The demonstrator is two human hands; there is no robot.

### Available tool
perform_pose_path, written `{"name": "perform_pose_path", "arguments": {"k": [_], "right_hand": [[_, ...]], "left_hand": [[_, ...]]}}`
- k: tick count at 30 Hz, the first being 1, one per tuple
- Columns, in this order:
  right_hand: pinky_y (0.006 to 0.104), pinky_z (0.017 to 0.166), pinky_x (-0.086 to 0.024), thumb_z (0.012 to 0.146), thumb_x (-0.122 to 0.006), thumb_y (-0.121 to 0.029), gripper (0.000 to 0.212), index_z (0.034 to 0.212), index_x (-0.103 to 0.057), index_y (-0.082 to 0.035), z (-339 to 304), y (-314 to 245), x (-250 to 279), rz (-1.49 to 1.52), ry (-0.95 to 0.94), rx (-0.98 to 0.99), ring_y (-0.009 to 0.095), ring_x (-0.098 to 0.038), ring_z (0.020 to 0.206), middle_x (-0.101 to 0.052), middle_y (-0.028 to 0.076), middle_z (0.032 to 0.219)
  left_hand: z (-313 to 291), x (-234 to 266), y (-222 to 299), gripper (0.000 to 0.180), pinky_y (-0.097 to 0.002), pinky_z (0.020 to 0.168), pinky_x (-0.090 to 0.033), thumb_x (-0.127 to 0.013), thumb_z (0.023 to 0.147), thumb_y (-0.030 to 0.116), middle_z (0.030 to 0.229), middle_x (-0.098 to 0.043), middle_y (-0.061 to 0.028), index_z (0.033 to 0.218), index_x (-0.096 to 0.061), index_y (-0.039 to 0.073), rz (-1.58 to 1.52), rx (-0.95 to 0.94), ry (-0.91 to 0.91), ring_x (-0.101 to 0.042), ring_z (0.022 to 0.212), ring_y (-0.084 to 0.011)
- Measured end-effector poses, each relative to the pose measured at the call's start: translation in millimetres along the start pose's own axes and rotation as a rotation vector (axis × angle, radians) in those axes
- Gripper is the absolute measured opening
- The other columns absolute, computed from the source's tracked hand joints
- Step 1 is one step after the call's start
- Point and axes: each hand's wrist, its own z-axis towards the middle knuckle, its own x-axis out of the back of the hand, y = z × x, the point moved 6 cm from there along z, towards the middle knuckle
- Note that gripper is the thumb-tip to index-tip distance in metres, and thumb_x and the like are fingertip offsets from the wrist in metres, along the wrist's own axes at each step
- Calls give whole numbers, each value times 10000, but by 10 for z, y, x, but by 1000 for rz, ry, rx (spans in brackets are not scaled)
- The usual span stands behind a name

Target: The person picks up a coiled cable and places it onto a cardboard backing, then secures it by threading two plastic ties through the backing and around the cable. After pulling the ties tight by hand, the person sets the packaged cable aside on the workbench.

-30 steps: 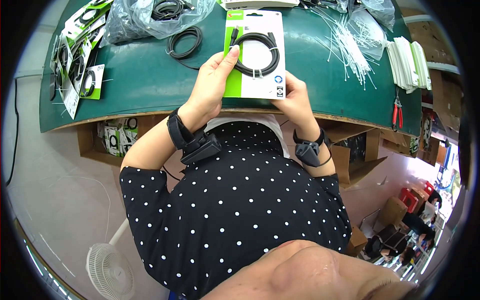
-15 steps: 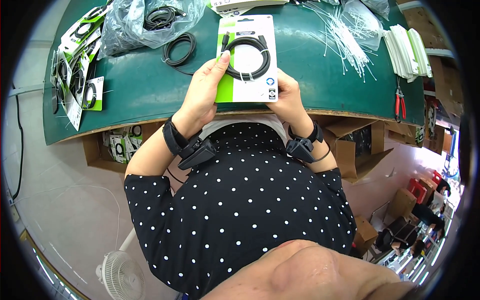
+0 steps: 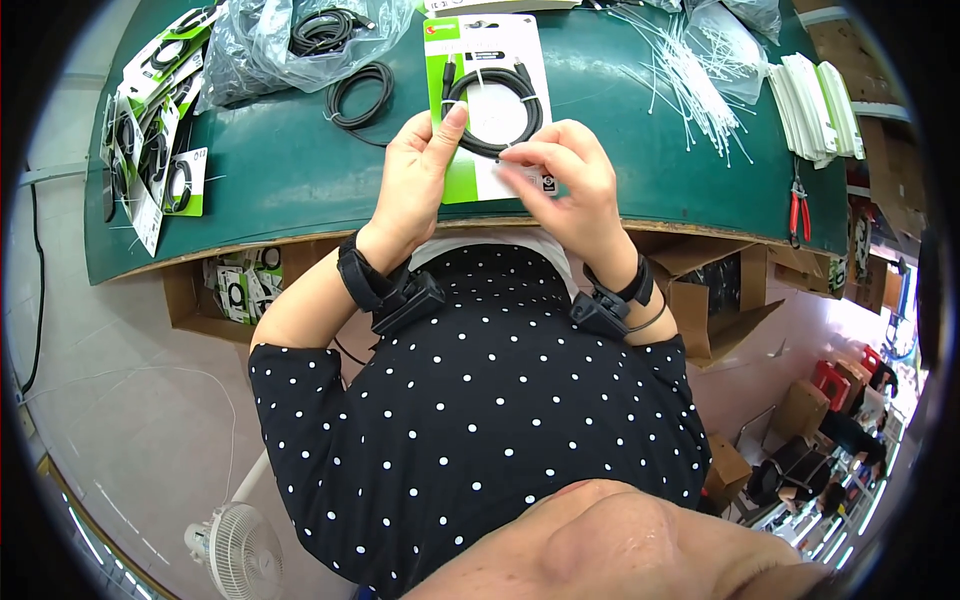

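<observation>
A white and green backing card carries a coiled black cable, fixed with thin white zip ties. My left hand is closed on the card's left edge, its thumb lying on the front beside the coil. At the lower part of the coil, my right hand has its thumb and index finger drawn near each other in a pinch. What lies between those fingertips, if anything, is too small to make out. A loose coil of black cable lies on the table to the left of the card.
Carded cables are piled at the table's left end, beside a clear bag of cables. On the right lie loose white zip ties, a stack of cards and red-handled cutters. Open cardboard boxes stand below the table edge.
My right hand has let go of the card's lower right edge and come round to its front, at the coil's bottom. The card has moved slightly away and left, still in my left hand.
</observation>
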Motion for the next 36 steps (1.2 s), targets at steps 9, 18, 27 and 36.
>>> {"name": "perform_pose_path", "arguments": {"k": [9,18,27,36], "right_hand": [[202,631,-476,749,-719,29,125,861,-681,-8,-5,179,12,240,129,-251,101,-570,711,-583,61,838],[216,653,-457,782,-697,13,126,906,-675,7,17,251,54,302,-60,-209,107,-562,744,-594,59,850],[200,598,-423,852,-650,-63,122,933,-668,26,167,247,132,135,-52,-153,92,-539,692,-626,76,822],[185,444,-325,893,-642,-181,228,914,-642,46,180,340,-75,1128,-473,-929,41,-441,493,-649,79,774]], "left_hand": [[-103,-113,89,313,-259,821,-510,-684,851,77,1049,-650,-80,1120,-544,1,3,30,-64,-629,912,-118],[-123,-88,89,397,-288,876,-511,-687,825,22,1093,-638,-106,1174,-501,-15,57,125,-182,-625,977,-149],[-95,-54,75,395,-298,858,-519,-660,830,-10,1076,-644,-117,1184,-487,-25,186,-8,-156,-640,951,-161],[-277,-187,420,351,-288,752,-536,-649,839,2,991,-660,-141,1162,-513,-4,1001,-609,-150,-651,883,-146]]}}
